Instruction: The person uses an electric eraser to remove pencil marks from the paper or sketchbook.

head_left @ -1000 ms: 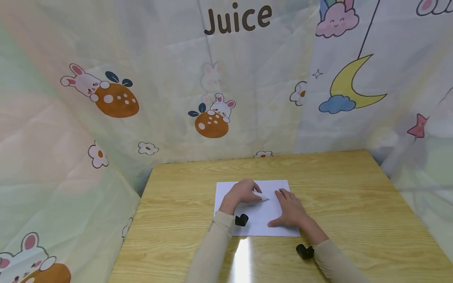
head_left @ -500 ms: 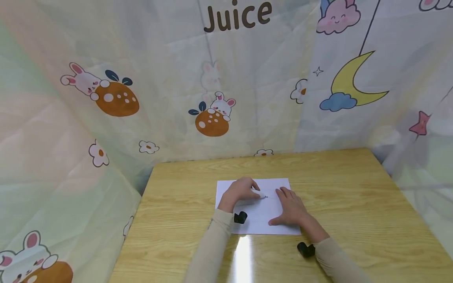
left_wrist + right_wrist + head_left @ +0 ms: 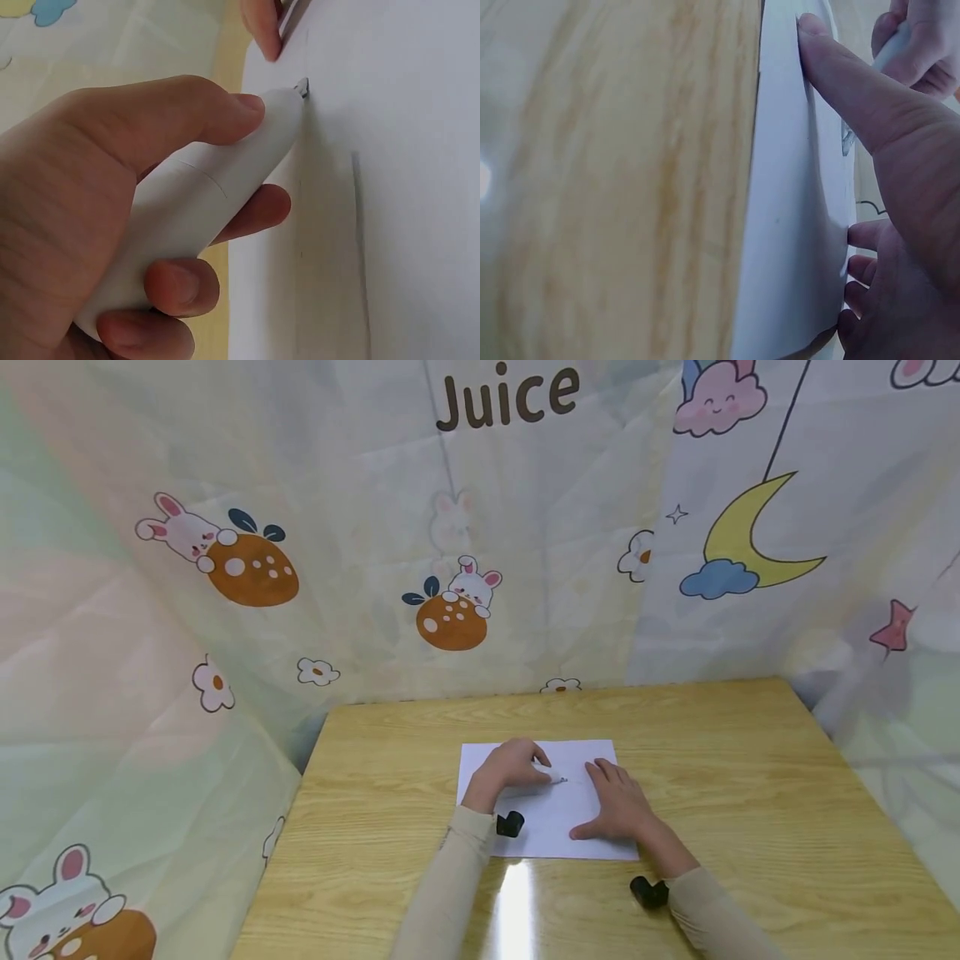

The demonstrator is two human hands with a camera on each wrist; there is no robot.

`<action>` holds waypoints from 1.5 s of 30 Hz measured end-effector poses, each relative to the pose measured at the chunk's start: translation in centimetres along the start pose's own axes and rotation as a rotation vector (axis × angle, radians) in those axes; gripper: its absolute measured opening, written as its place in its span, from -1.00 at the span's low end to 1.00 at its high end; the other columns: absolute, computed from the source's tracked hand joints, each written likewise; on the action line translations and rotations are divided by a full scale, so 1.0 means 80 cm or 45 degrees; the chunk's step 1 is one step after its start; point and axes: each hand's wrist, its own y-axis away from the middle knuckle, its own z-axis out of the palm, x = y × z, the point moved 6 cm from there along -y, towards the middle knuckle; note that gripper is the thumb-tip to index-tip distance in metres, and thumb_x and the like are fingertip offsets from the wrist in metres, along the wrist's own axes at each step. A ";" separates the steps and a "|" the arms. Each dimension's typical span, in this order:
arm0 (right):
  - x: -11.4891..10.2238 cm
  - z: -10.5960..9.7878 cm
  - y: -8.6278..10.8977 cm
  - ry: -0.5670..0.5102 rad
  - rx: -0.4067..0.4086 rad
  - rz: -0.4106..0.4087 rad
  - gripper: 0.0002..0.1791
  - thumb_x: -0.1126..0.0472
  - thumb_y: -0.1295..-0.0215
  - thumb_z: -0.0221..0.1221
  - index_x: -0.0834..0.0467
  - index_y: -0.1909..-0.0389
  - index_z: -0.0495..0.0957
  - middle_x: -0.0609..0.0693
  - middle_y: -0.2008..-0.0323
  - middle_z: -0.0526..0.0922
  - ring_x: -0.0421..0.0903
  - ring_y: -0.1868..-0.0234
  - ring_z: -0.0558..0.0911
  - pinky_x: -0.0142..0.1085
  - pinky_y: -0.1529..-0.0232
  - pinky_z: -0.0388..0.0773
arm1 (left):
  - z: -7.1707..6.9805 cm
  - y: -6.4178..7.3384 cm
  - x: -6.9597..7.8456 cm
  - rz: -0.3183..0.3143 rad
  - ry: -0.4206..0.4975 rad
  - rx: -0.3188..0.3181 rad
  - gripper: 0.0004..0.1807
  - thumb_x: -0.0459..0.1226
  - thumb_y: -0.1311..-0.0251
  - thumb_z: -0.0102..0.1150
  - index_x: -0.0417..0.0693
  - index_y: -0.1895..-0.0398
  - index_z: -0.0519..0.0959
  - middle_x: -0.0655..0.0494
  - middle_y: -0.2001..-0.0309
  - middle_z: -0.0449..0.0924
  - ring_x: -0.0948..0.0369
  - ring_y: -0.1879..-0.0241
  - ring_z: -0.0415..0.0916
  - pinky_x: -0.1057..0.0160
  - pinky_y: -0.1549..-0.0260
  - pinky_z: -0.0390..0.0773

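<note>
My left hand (image 3: pixel 512 766) grips a thick white pen-shaped tool (image 3: pixel 172 217) with a small grey tip. The thumb lies along its top and the other fingers curl beneath. That tip meets or hovers just over a white sheet of paper (image 3: pixel 540 835); contact is hard to tell. A grey line (image 3: pixel 360 240) and a fainter line run along the sheet in the left wrist view. On the sheet's right part, my right hand (image 3: pixel 618 806) rests with spread fingers, the thumb (image 3: pixel 832 56) near the front edge. What kind of tool it is cannot be made out.
The sheet lies on a wood-grain table (image 3: pixel 390 818). Each wrist carries a black camera piece, the left one (image 3: pixel 510 824) over the paper. A printed cloth (image 3: pixel 337 527) hangs behind the table and at both sides.
The left hand and the tool's tip have shifted slightly left over the sheet. My right hand keeps its place on the paper. The head view has moved a little.
</note>
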 end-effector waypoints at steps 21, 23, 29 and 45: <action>0.004 0.005 0.000 0.002 0.025 0.012 0.47 -0.56 0.44 0.38 0.33 -0.42 0.15 0.32 -0.38 0.14 0.31 -0.36 0.13 0.30 -0.20 0.10 | 0.009 -0.009 0.012 0.058 0.012 -0.032 -0.78 -0.04 -0.07 0.41 0.18 0.22 0.75 0.39 0.19 0.64 0.36 0.34 0.44 0.34 0.33 0.46; 0.003 0.005 -0.001 0.000 0.025 0.012 0.49 -0.56 0.45 0.39 0.36 -0.40 0.14 0.33 -0.37 0.15 0.31 -0.36 0.14 0.30 -0.20 0.12 | 0.009 -0.009 0.010 0.038 0.009 -0.035 -0.79 -0.05 -0.06 0.42 0.18 0.22 0.76 0.39 0.20 0.64 0.35 0.36 0.45 0.34 0.36 0.46; 0.002 0.004 -0.003 -0.001 0.040 0.017 0.51 -0.56 0.47 0.39 0.40 -0.39 0.11 0.33 -0.37 0.16 0.31 -0.36 0.14 0.29 -0.20 0.12 | 0.011 -0.012 0.017 0.094 0.002 -0.039 -0.78 -0.02 -0.07 0.40 0.20 0.21 0.75 0.40 0.20 0.64 0.40 0.31 0.46 0.36 0.32 0.47; 0.001 0.001 -0.001 -0.009 0.037 0.035 0.49 -0.54 0.46 0.40 0.38 -0.39 0.13 0.33 -0.37 0.15 0.32 -0.36 0.12 0.32 -0.20 0.10 | 0.008 -0.009 0.021 0.086 -0.013 -0.033 -0.78 -0.02 -0.08 0.38 0.20 0.21 0.75 0.40 0.21 0.64 0.39 0.32 0.45 0.34 0.34 0.47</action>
